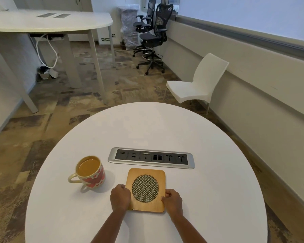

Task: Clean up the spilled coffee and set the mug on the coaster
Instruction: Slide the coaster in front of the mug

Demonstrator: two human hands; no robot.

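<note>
sitting low in the middle of the frame, the wooden coaster [146,189] is gripped at its side edges by the left hand [120,197] and right hand [172,200], fingers curled round it. the full coffee mug [89,172] is parked just left, on the white round table [209,172].

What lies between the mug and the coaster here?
Only bare white table, shaded by the mug; nothing else lies before the coaster. Seen in the head view.
</note>
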